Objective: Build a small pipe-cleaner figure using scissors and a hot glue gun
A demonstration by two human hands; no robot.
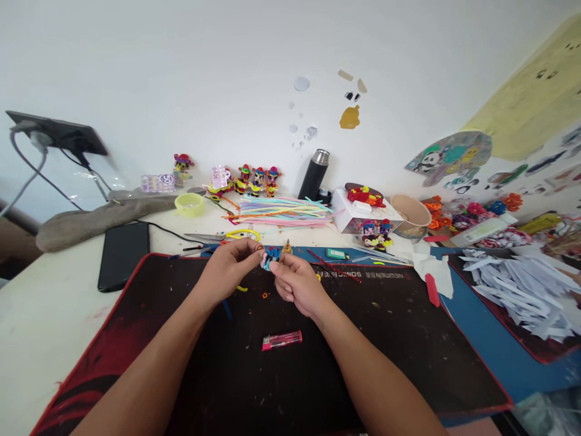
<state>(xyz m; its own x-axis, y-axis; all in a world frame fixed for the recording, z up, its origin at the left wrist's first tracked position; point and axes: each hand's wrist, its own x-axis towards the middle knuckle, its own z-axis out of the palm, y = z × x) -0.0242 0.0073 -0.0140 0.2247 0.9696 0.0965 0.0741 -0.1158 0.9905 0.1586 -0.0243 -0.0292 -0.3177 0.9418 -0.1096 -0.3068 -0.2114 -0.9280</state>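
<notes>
Between my two hands, over the back of the black mat, is a small blue pipe-cleaner figure (271, 257) with bits of pink and red. My left hand (233, 266) pinches its left side between thumb and fingers. From the right, my right hand (297, 281) grips the figure with thumb and bent fingers, which hide part of it. On the mat below lies a pink lighter (282, 340). A tiny orange ring (265, 295) and a yellow scrap (242, 289) lie near my left hand.
Behind my hands are scissors (240, 235), a bundle of pastel pipe cleaners (281, 212) and several finished figures (258, 180). A black flask (314, 175) and white box (363, 212) stand by the wall. A phone (124, 257) lies left; paper strips (521, 290) pile up right.
</notes>
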